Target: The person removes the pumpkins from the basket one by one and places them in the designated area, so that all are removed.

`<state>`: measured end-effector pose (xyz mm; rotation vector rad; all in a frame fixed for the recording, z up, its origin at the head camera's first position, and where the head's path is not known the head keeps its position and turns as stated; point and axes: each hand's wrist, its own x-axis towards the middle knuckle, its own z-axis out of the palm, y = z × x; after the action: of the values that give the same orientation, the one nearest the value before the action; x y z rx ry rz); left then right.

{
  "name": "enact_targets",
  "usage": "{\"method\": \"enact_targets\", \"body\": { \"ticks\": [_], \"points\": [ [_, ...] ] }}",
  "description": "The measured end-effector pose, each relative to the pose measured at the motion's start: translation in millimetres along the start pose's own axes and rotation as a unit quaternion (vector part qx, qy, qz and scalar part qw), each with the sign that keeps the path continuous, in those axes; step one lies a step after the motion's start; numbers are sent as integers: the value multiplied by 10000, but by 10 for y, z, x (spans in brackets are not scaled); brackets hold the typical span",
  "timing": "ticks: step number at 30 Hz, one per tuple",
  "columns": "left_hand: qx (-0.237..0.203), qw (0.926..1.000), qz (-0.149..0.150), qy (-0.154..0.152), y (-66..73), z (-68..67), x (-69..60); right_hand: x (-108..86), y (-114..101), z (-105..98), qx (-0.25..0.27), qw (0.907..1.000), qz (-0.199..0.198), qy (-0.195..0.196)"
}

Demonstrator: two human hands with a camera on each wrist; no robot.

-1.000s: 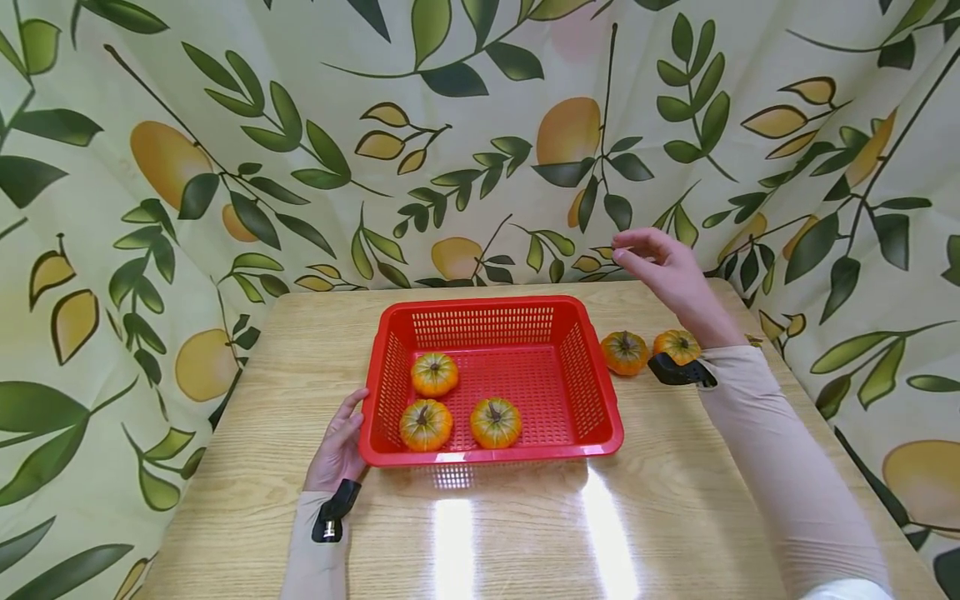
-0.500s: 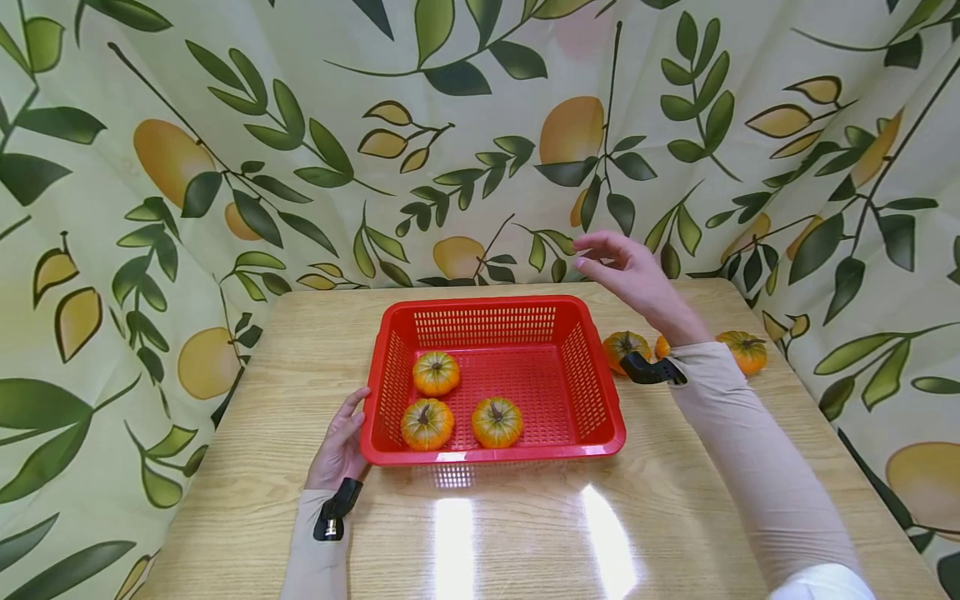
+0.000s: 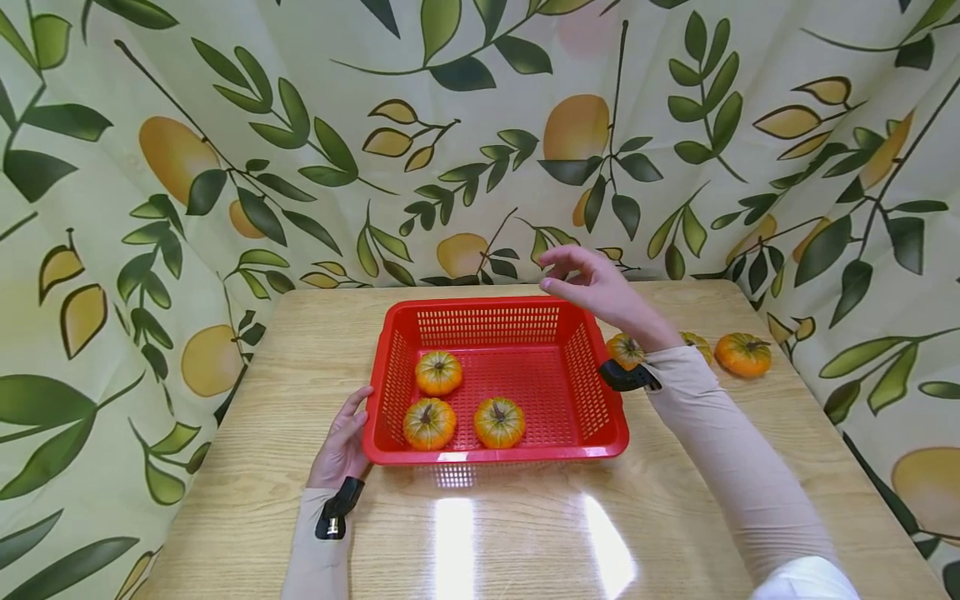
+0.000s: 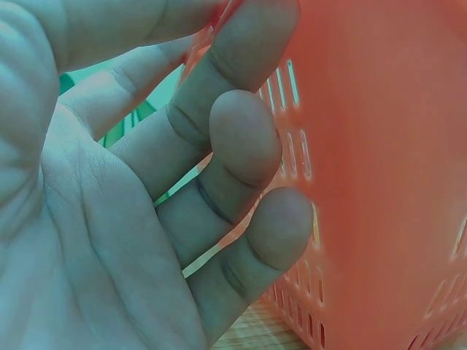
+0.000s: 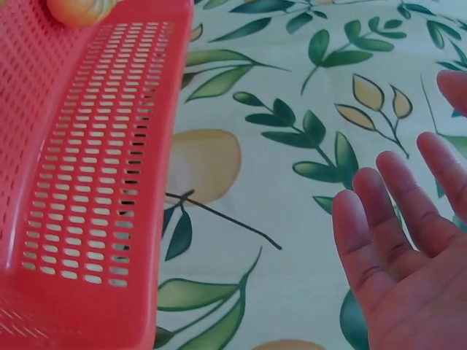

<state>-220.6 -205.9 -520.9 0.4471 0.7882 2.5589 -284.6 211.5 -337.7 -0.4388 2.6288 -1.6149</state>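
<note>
Against red basket (image 3: 495, 456) — left hand (image 3: 339, 446), pumpkins (image 3: 499, 425) inside

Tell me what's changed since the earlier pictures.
The right hand, empty, moved left toward the red basket, its sleeve uncovering the rightmost pumpkin. Nothing was picked up. The left hand stays at the basket's left side; the three pumpkins inside are unmoved.

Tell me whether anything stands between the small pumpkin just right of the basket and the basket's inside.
Yes: the right wall of the red plastic basket stands in between, so the small pumpkin would probably need lifting over it. In the head view, the black wrist camera partly hides that pumpkin.
</note>
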Motion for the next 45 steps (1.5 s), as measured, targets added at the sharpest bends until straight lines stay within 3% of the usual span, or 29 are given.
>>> {"method": "enact_targets", "body": {
  "ticks": [16, 23, 32, 39, 45],
  "points": [
    [143, 9999, 7, -67, -15, -12, 1, 82, 21, 337, -71, 9961, -326, -818],
    [307, 9995, -6, 33, -18, -31, -3, 111, 54, 506, -4, 9932, -261, -1130],
    [110, 9999, 36, -112, -17, -36, 10, 145, 121, 696, -173, 9899, -300, -1377],
    [164, 9999, -4, 4, -9, -14, -5, 136, 176, 823, -236, 9848, -163, -1711],
    [128, 9999, 23, -110, -15, -35, 12, 140, 242, 884, -240, 9782, -81, -2060]
  ]
}}
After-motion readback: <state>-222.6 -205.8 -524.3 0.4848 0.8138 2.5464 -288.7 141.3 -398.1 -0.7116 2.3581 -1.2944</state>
